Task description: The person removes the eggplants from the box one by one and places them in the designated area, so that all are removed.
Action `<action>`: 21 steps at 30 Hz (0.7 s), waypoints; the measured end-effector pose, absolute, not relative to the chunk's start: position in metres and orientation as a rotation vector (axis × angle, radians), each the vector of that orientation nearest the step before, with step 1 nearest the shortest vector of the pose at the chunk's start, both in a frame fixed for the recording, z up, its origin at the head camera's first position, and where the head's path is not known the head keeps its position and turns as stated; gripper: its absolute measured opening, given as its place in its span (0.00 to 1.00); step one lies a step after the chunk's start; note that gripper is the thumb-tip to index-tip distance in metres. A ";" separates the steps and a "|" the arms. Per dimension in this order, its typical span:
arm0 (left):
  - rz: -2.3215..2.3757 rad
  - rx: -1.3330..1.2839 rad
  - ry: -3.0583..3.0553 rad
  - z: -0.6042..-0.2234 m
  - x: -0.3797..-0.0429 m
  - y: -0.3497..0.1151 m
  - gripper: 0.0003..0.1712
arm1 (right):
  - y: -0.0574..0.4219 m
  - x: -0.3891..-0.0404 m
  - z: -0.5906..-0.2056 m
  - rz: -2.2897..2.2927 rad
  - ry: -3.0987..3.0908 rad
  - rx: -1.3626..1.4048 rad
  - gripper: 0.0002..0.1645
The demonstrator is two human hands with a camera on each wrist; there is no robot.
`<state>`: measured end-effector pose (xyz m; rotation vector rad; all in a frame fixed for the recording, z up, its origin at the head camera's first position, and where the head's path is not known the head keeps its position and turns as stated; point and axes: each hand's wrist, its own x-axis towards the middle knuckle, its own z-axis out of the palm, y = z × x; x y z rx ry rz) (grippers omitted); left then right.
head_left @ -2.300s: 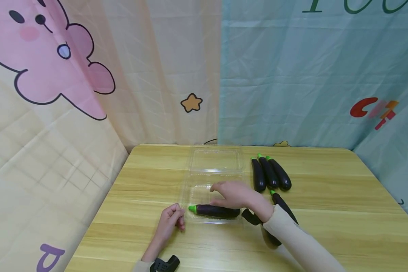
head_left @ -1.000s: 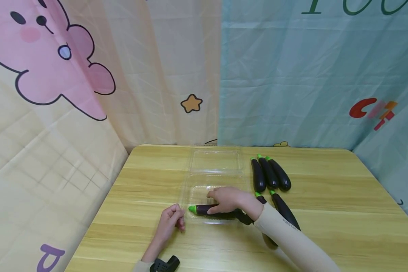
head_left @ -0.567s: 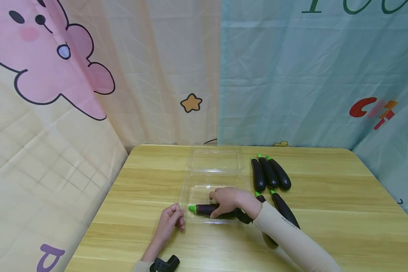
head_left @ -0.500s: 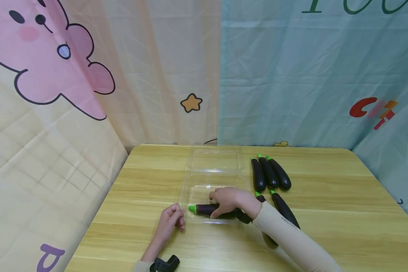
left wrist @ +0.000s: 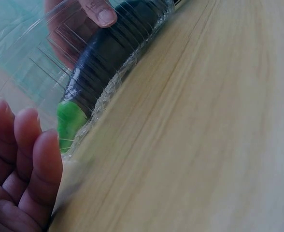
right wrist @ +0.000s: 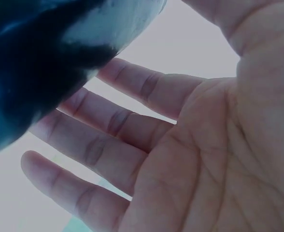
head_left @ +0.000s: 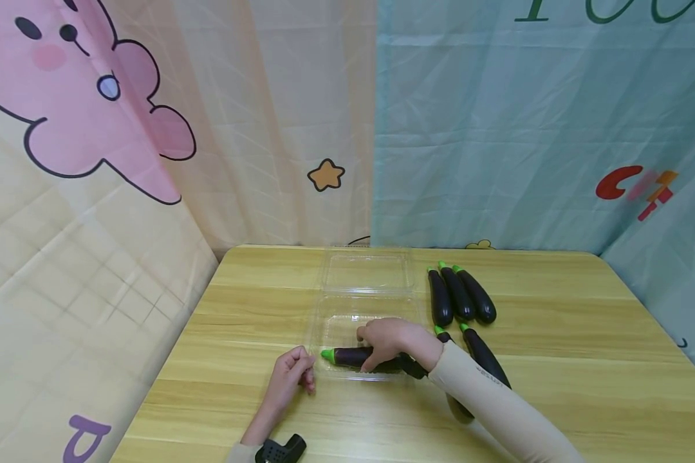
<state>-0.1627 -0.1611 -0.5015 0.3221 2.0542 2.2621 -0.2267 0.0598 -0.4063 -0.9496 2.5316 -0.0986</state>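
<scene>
A dark purple eggplant [head_left: 347, 356] with a green stem end lies crosswise in the near half of a clear plastic clamshell container [head_left: 337, 331]. My right hand [head_left: 390, 341] grips it from above, thumb on the near side and fingers on the far side. The right wrist view shows the fingertips against the eggplant's rounded end [right wrist: 45, 53]. My left hand [head_left: 292, 370] rests on the table at the container's left edge, its fingers loosely curled near the green stem end [left wrist: 70, 120]. No object shows in the left hand; its thumb is hidden in the left wrist view.
Three eggplants [head_left: 460, 296] lie side by side behind and right of the container. Another eggplant [head_left: 486, 357] lies nearer, beside one mostly hidden under my right sleeve [head_left: 486, 399]. The container's lid [head_left: 367, 270] lies folded back on the wooden table [head_left: 585, 334].
My right hand has come down lower over the eggplant, its thumb moving to the near side. For the last half second it barely shifts. The left hand and the eggplants stay put.
</scene>
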 end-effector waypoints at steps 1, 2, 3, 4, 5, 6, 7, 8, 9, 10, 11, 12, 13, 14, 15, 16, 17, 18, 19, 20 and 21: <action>2.262 0.321 2.053 -0.502 -0.163 -0.161 0.18 | 0.060 -0.227 -0.406 -0.097 2.530 -0.949 0.30; 2.262 0.322 2.050 -0.502 -0.163 -0.161 0.19 | 0.060 -0.227 -0.406 -0.093 2.528 -0.948 0.31; 2.262 0.322 2.048 -0.502 -0.163 -0.161 0.19 | 0.059 -0.227 -0.407 -0.091 2.526 -0.945 0.30; 2.263 0.322 2.044 -0.502 -0.162 -0.161 0.19 | 0.059 -0.227 -0.407 -0.087 2.524 -0.941 0.30; 2.263 0.323 2.043 -0.502 -0.162 -0.161 0.19 | 0.059 -0.227 -0.407 -0.091 2.522 -0.934 0.30; 2.264 0.325 2.041 -0.502 -0.162 -0.161 0.19 | 0.059 -0.227 -0.407 -0.091 2.521 -0.927 0.30; 2.265 0.326 2.040 -0.502 -0.162 -0.161 0.19 | 0.059 -0.227 -0.407 -0.091 2.519 -0.920 0.30; 2.265 0.329 2.040 -0.502 -0.162 -0.161 0.19 | 0.058 -0.227 -0.407 -0.089 2.518 -0.915 0.29; 2.264 0.331 2.041 -0.502 -0.162 -0.162 0.19 | 0.058 -0.227 -0.407 -0.090 2.518 -0.910 0.29; 2.264 0.334 2.041 -0.502 -0.162 -0.162 0.19 | 0.058 -0.226 -0.407 -0.090 2.517 -0.905 0.28; 2.263 0.336 2.042 -0.502 -0.162 -0.162 0.19 | 0.058 -0.226 -0.407 -0.092 2.516 -0.903 0.28; 2.263 0.339 2.043 -0.502 -0.162 -0.162 0.19 | 0.058 -0.226 -0.408 -0.088 2.516 -0.901 0.28; 2.261 0.342 2.043 -0.502 -0.162 -0.162 0.19 | 0.057 -0.226 -0.408 -0.087 2.517 -0.902 0.28; 2.261 0.344 2.043 -0.502 -0.162 -0.162 0.19 | 0.057 -0.227 -0.408 -0.087 2.518 -0.903 0.27; 2.261 0.345 2.043 -0.502 -0.162 -0.162 0.19 | 0.057 -0.227 -0.408 -0.087 2.518 -0.902 0.27; 2.260 0.347 2.043 -0.502 -0.162 -0.162 0.19 | 0.057 -0.227 -0.408 -0.085 2.519 -0.904 0.27; 2.261 0.348 2.042 -0.502 -0.162 -0.162 0.19 | 0.057 -0.227 -0.408 -0.083 2.520 -0.906 0.26; 2.262 0.349 2.041 -0.502 -0.162 -0.162 0.19 | 0.057 -0.227 -0.408 -0.078 2.523 -0.907 0.26; 2.263 0.349 2.041 -0.502 -0.162 -0.162 0.19 | 0.057 -0.227 -0.408 -0.076 2.524 -0.909 0.26; 2.265 0.349 2.040 -0.502 -0.162 -0.162 0.19 | 0.056 -0.226 -0.408 -0.073 2.526 -0.911 0.26; 2.265 0.348 2.040 -0.503 -0.162 -0.162 0.19 | 0.056 -0.226 -0.408 -0.065 2.529 -0.915 0.26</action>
